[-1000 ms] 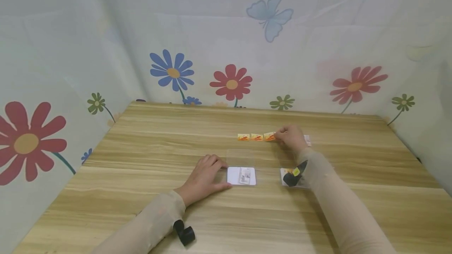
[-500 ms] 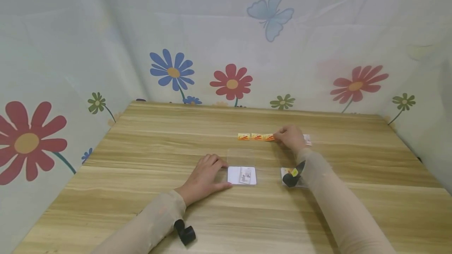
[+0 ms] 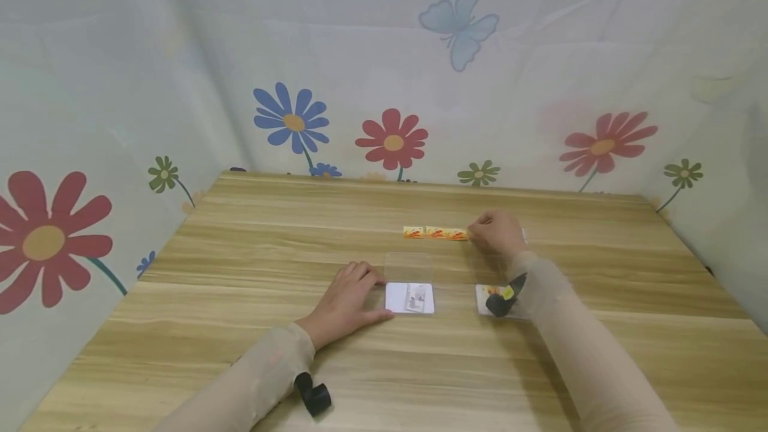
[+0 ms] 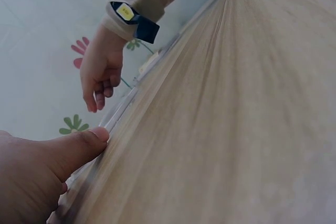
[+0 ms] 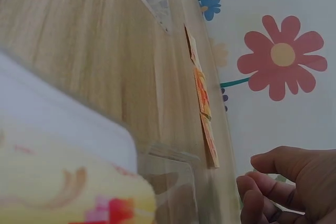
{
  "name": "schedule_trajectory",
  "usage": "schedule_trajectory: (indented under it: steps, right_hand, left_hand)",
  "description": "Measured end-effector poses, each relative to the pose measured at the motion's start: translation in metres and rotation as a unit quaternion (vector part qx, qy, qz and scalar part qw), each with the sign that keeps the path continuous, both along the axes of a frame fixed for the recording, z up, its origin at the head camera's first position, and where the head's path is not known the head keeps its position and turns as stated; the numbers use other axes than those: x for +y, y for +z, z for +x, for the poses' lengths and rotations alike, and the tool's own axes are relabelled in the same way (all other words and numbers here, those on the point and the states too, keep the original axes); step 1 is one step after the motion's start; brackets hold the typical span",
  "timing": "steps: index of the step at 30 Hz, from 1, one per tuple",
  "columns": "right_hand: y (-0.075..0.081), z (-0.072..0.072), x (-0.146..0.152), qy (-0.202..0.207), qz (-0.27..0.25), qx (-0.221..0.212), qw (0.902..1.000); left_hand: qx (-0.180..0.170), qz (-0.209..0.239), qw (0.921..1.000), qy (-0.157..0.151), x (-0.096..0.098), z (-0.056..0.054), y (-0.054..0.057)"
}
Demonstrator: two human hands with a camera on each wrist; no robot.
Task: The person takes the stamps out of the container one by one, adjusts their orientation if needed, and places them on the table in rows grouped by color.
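My left hand (image 3: 348,300) holds a small clear plastic case (image 3: 395,299) by its left side, thumb at the near corner and a fingertip at the far one. The case's see-through lid (image 3: 408,264) lies folded back; inside, a pale printed packet (image 3: 417,297) rests on the white bottom. Farther back, three yellow-and-orange packets (image 3: 435,232) lie in a row. My right hand (image 3: 499,232) is at the row's right end, fingers loosely bent. In the right wrist view, that hand (image 5: 286,184) appears apart from the packets (image 5: 202,95), holding nothing.
A second clear case (image 3: 485,309) with a yellow-orange packet in it stands below the right wrist, partly hidden by a black strap (image 3: 507,297). A pale packet (image 3: 525,235) shows behind the right hand. A flowered cloth (image 3: 336,39) rises behind the table.
The third packet has been laid straighter, its left end close to the middle packet. My right hand has let go and shifted slightly right. The left hand stays at the case.
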State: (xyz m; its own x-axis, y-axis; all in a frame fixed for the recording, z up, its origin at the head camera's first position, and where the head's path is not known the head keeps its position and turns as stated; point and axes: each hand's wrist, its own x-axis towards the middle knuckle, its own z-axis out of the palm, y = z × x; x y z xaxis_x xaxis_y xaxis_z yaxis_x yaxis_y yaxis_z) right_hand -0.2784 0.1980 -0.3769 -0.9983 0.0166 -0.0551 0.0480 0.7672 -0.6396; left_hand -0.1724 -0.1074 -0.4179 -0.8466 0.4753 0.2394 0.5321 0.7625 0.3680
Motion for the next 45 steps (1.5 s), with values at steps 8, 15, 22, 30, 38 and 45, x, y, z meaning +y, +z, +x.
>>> schedule_trajectory:
  steps: [8,15,22,30,38,45]
  right_hand:
    - [0.008,0.004,0.006,0.007,-0.044,-0.021,0.9988]
    - [0.016,0.009,0.008,0.025,-0.036,-0.002,0.9990]
    - [0.024,0.012,0.005,0.038,-0.038,0.008,0.9985]
    - [0.035,0.022,-0.002,0.057,-0.052,0.029,0.9966]
    - [0.036,0.029,-0.006,0.071,-0.062,0.038,0.9948]
    - [0.036,0.035,-0.011,0.081,-0.074,0.044,0.9930]
  left_hand:
    - [-0.001,-0.003,1.0000,0.003,-0.001,0.000,-0.001]
    - [0.005,-0.003,1.0000,0.002,-0.002,0.000,-0.003]
    - [0.004,-0.001,1.0000,0.005,-0.002,0.001,-0.001]
    - [0.000,0.003,1.0000,0.004,-0.002,0.001,0.000]
    - [0.008,0.003,1.0000,0.002,-0.001,0.000,0.000]
    - [0.009,0.000,1.0000,0.001,-0.001,0.000,-0.001]
